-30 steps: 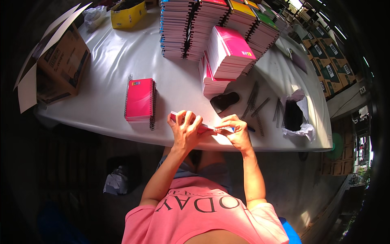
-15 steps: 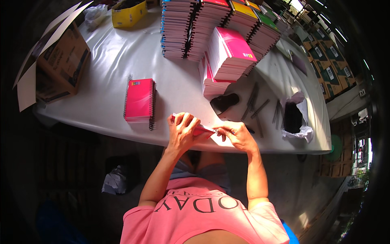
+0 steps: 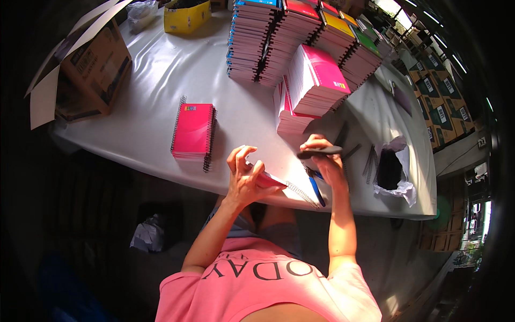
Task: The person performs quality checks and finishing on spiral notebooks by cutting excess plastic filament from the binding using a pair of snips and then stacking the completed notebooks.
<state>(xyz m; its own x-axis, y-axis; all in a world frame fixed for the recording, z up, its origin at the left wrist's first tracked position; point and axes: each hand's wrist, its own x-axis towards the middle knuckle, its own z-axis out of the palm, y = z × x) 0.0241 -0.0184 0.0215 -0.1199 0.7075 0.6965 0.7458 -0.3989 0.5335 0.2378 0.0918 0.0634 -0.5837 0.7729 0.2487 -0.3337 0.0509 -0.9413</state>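
Left hand [image 3: 243,178] tight around red notebook [image 3: 267,181], right hand [image 3: 328,164] apart from it, around black object [image 3: 326,151].

Pink T-shirt [image 3: 263,292] at six o'clock, wide scooped neckline [image 3: 279,303], dark lettering [image 3: 262,271] arced across the chest, short sleeves [image 3: 179,287] at seven and five o'clock, bare left hand [image 3: 247,174] and right hand [image 3: 328,161], shadowed grey-blue legwear [image 3: 278,228], probably shorts, toward six o'clock.

Open brown carton [image 3: 97,67] at left on white-covered table [image 3: 137,134]. Farther back, yellow box [image 3: 188,21] just beside pale plastic bag [image 3: 142,16]. Brown-and-green cartons [image 3: 441,102] stacked off at right.
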